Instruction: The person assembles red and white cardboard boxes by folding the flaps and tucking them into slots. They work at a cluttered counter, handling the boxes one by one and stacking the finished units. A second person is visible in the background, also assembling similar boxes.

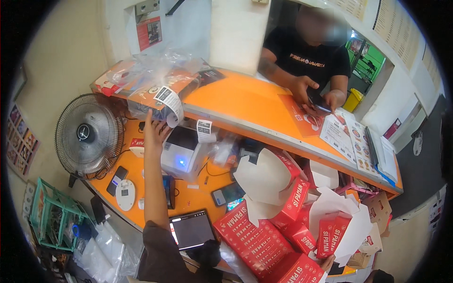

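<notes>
My left hand [157,129] reaches to the raised counter with its fingers spread. The fingertips are at the lower edge of a clear plastic bag [163,70] holding an orange box, with a curled printed receipt [171,104] on it. Just below the hand stands a white receipt printer [181,155] with a blue light and a paper strip at its slot. At the lower right, the fingers of my right hand [327,262] curl around the bottom of a red takeaway box [332,233] with white open flaps; the box hides most of that hand.
Several red boxes [255,240] crowd the lower right. On the orange desk lie a tablet [193,228], a phone [116,180] and a white disc [125,195]; a fan [87,134] stands left. Across the counter [226,101], a person [306,61] holds a phone beside menu sheets [347,139].
</notes>
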### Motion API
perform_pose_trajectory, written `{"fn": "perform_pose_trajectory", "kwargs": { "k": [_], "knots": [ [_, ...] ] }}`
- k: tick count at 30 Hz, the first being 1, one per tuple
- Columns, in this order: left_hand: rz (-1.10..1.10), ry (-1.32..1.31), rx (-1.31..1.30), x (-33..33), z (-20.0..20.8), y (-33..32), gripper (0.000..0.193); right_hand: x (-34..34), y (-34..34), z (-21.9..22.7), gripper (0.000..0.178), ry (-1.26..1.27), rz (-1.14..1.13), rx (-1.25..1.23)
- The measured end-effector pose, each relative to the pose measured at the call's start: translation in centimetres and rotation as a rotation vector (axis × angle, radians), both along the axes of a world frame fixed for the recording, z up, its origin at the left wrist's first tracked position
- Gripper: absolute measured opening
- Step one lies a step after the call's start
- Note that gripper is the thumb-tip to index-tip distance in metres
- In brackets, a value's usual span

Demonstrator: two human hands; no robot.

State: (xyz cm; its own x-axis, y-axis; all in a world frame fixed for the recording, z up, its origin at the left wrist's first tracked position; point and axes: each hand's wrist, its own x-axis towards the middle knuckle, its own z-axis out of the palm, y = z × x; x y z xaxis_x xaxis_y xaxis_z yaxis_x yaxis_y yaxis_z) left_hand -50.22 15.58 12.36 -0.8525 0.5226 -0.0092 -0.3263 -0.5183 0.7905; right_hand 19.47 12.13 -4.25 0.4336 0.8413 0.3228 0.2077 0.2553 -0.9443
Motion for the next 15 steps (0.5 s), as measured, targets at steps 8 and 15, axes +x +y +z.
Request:
{"fn": "perform_pose_trajectory", "kwargs": {
  "k": [8, 15],
  "knots": [
    [0.05, 0.079, 0.065, -2.8, 1.6, 1.2, 0.047, 0.2, 0.1, -0.4, 0.033, 0.005, 0.02, 0.01],
    [0.072, 0.215, 0.208, 5.0, 5.4, 0.4, 0.049, 0.2, -0.3, 0.2, 0.033, 0.041, 0.022, 0.045]
  ]
}}
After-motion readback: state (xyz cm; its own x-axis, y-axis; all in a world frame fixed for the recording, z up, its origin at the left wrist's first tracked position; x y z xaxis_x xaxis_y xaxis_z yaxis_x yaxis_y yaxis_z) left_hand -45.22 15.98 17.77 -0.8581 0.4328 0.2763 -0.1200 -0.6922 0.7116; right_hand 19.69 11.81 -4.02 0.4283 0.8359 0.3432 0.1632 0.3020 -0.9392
